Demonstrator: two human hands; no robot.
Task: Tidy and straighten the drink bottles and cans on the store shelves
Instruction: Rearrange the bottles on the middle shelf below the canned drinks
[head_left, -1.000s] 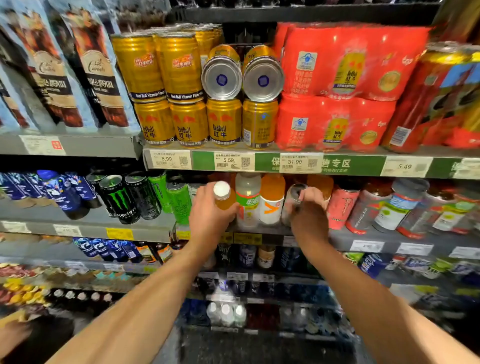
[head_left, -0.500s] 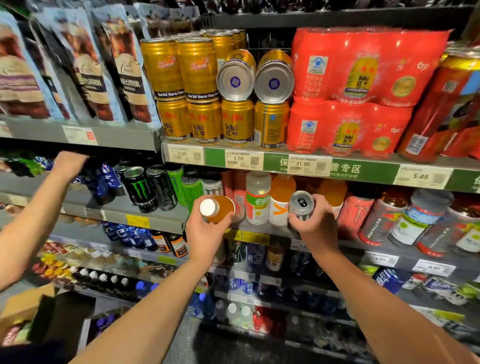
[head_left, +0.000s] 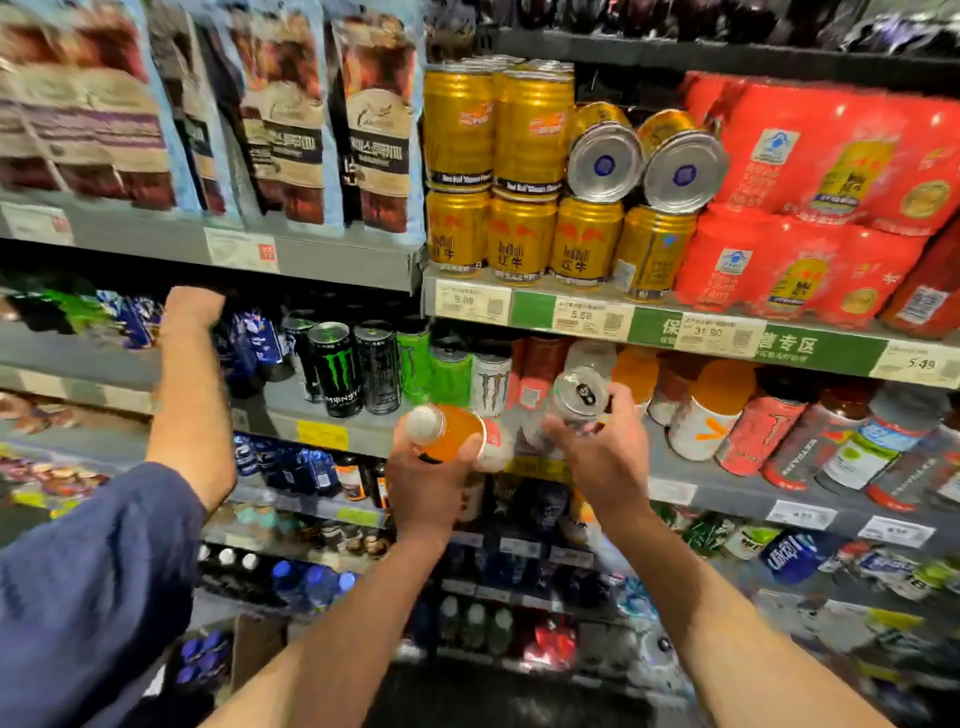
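Observation:
My left hand (head_left: 431, 483) grips an orange drink bottle (head_left: 449, 431) with a white cap, tilted so the cap points toward me, just in front of the middle shelf. My right hand (head_left: 602, 457) holds a silver-topped can (head_left: 579, 397) by its side, its pull-tab top facing me. Both are off the shelf, close together. Behind them stand orange bottles (head_left: 719, 410), a coral can (head_left: 763, 431) and black and green Monster cans (head_left: 337, 369).
Another person's arm in a blue sleeve (head_left: 187, 395) reaches into the middle shelf at left, among blue bottles. Gold Red Bull cans (head_left: 519, 171) are stacked on the upper shelf (head_left: 649, 325), two lying sideways, beside red multipacks (head_left: 810, 208). Lower shelves hold several more bottles.
Both my hands have pulled the bottle and the can away from the shelf toward me and closer together. The other person's arm has come further into view at left.

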